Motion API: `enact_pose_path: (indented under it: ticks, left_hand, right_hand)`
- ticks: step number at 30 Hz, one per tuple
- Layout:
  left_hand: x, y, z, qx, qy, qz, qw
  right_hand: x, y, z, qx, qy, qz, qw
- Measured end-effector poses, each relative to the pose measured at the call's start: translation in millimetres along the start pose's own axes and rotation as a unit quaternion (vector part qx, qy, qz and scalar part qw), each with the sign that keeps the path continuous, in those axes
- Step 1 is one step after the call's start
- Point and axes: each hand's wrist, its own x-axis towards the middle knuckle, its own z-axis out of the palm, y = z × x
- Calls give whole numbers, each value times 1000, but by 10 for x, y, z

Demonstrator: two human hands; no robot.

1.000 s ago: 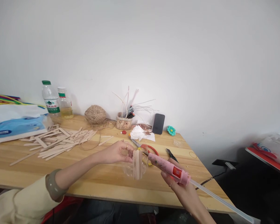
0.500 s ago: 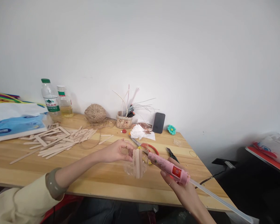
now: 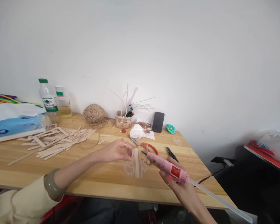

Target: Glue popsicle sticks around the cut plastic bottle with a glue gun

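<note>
Left hand, fingers curled, pinches the upright row of pale wooden craft sticks at its upper left; right hand wraps the pink glue gun, nozzle just right of the row. Best brace the row, nozzle steady.

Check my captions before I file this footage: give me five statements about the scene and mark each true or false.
1. The right hand holds a pink glue gun. True.
2. The left hand grips the scissors. False: the left hand holds a row of wooden sticks; the scissors lie on the table.
3. The dark phone stands propped between the small basket and the flower. True.
4. The flower is red all over. False: the flower is teal with a yellow centre.
5. A blue tissue pack lies beside the pile of loose sticks. True.
</note>
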Motion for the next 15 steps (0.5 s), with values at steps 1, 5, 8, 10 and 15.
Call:
enact_pose_path:
  ticks: [1,5,8,10,15]
  left_hand:
    - [-1,0,-4,-4,-3,0,1000]
    - [-10,-33,-21,-22,5,0,1000]
    - [-19,-73,-30,-41,20,2,999]
    - [-24,-93,-35,-51,14,2,999]
    - [-29,-106,-43,-47,12,3,999]
  right_hand:
    - [-1,-7,-3,-11,-3,-2,1000]
    - [-15,-24,-6,-47,-14,6,999]
    - [-34,-20,2,-72,-6,-3,997]
    - [-44,-14,8,-91,-5,-14,996]
    - [-47,-27,6,-106,-18,-7,994]
